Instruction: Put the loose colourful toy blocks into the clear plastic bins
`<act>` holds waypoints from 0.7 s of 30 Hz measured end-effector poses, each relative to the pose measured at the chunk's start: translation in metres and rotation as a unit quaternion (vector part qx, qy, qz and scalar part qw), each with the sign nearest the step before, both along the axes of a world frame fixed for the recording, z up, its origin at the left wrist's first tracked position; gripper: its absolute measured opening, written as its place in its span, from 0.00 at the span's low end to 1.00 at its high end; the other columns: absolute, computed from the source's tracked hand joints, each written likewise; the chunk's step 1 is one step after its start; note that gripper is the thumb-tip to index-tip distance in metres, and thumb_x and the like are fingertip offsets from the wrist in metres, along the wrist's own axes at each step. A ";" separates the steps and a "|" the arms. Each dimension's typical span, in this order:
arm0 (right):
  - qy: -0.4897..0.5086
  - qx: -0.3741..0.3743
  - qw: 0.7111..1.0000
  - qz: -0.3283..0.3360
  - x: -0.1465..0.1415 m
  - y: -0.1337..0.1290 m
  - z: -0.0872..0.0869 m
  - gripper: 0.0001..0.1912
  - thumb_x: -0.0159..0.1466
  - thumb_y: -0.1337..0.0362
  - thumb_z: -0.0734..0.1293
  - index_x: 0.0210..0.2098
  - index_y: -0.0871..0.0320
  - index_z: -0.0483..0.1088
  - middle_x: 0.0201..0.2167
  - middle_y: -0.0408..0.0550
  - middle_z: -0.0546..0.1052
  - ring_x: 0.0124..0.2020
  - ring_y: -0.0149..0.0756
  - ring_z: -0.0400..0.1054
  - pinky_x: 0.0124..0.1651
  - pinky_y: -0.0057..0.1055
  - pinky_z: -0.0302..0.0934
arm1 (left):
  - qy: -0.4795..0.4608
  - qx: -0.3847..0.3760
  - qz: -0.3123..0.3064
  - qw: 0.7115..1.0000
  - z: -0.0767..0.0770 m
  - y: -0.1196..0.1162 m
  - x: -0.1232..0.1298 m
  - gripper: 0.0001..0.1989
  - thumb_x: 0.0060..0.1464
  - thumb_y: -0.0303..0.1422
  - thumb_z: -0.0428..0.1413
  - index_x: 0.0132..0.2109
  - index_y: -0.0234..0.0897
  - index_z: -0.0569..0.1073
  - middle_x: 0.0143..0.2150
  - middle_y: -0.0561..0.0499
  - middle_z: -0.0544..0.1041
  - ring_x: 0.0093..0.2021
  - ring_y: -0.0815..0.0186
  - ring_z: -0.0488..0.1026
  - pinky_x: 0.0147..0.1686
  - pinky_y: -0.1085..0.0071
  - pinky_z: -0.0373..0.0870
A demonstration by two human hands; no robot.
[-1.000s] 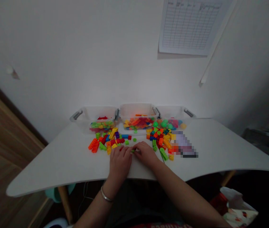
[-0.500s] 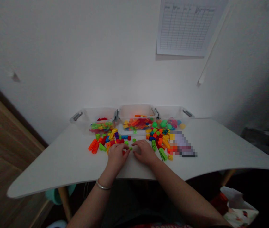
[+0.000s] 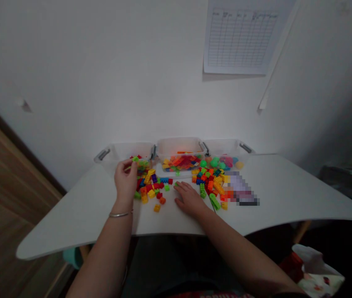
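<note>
My left hand (image 3: 125, 179) is raised at the front of the left clear bin (image 3: 120, 149). Its thumb and fingers are pinched on a small light-green toy block (image 3: 135, 159). On the white table (image 3: 176, 219), my right hand (image 3: 190, 198) lies palm down, fingers stretched out. Its fingertips touch another small green block (image 3: 176, 184). Between the hands are a loose yellow block (image 3: 157, 207), an orange block (image 3: 162, 200) and a pile of mixed blocks (image 3: 154, 187), partly hidden by my left hand. A second pile of blocks (image 3: 210, 182) sits right of my right hand.
Behind the piles stand a middle clear bin (image 3: 180, 145) of colourful flat pieces and a right clear bin (image 3: 222, 147) with coloured balls. A pixelated flat object (image 3: 240, 188) lies at the right. A printed sheet (image 3: 239, 41) hangs on the wall.
My left hand has moved left and up from the table middle to the left bin, carrying a green block. My right hand's fingers have straightened and reached onto the other green block.
</note>
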State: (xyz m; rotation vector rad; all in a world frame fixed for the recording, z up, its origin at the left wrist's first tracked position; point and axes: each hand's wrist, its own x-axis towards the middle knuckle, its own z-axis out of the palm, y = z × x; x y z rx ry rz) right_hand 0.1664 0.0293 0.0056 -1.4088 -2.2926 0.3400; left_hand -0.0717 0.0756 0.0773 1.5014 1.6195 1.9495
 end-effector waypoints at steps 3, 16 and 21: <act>-0.003 -0.002 1.000 0.001 0.001 0.000 0.000 0.28 0.64 0.63 0.64 0.62 0.62 0.64 0.66 0.57 0.61 0.68 0.47 0.52 0.70 0.46 0.47 | 0.112 0.063 0.101 0.987 0.012 0.017 -0.010 0.11 0.54 0.39 0.53 0.39 0.37 0.72 0.47 0.45 0.75 0.52 0.59 0.70 0.53 0.59 0.67; -0.018 -0.009 1.000 0.006 0.001 0.001 0.001 0.29 0.65 0.64 0.61 0.64 0.64 0.61 0.67 0.56 0.60 0.68 0.44 0.51 0.71 0.42 0.44 | 0.310 -0.168 0.182 0.918 0.007 0.053 0.000 0.16 0.53 0.41 0.50 0.37 0.37 0.79 0.39 0.42 0.80 0.49 0.51 0.71 0.64 0.48 0.47; -0.016 -0.012 1.000 0.004 0.001 0.000 0.003 0.28 0.64 0.64 0.62 0.64 0.63 0.61 0.67 0.55 0.60 0.67 0.44 0.54 0.70 0.41 0.46 | 0.335 -0.174 0.192 0.906 0.004 0.053 0.001 0.18 0.54 0.40 0.48 0.37 0.36 0.79 0.40 0.40 0.79 0.51 0.50 0.70 0.64 0.47 0.46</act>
